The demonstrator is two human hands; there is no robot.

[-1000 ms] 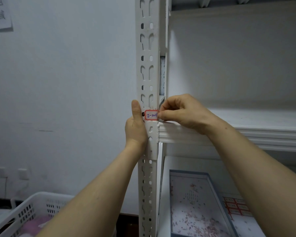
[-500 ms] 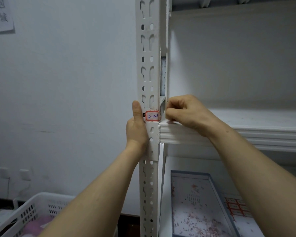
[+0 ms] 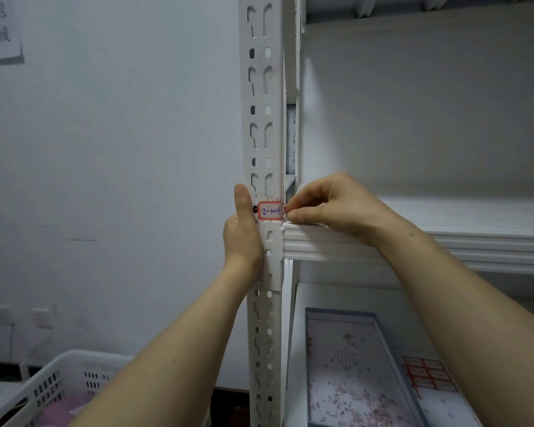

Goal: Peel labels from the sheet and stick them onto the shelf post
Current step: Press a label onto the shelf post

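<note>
1. Head view, what changed. The label was at the same height on the shelf post as a second before, just above the joint with the shelf. The right hand had shifted. A second earlier its thumb lay flat on the label's right end. Now thumb and forefinger met at that end, at the post's front-right corner.
2. Meaning, as a judgement. Placement looked done, and the work had passed to seating the right end, perhaps folding it round the corner. This label seemed nearly finished.
3. Grip. The right hand's fingers were curled, with thumb and forefinger pinching the label's right edge. The left hand lay against the post's left side, its thumb upright just beside the label's left edge. Its other fingers were hidden behind the post, so I could not tell whether they gripped it.
4. Label's look. It was a small rectangle with a red border, clipped corners and a white centre, with blue handwriting reading roughly "Z-1001". It lay flat and level on the post's front face, with a dark hole showing just to its left. No wrinkle was visible.
5. Remaining work. The label sheet lay on the lower shelf, right of a pink-speckled tray. Several red-bordered labels were left on it.
</note>
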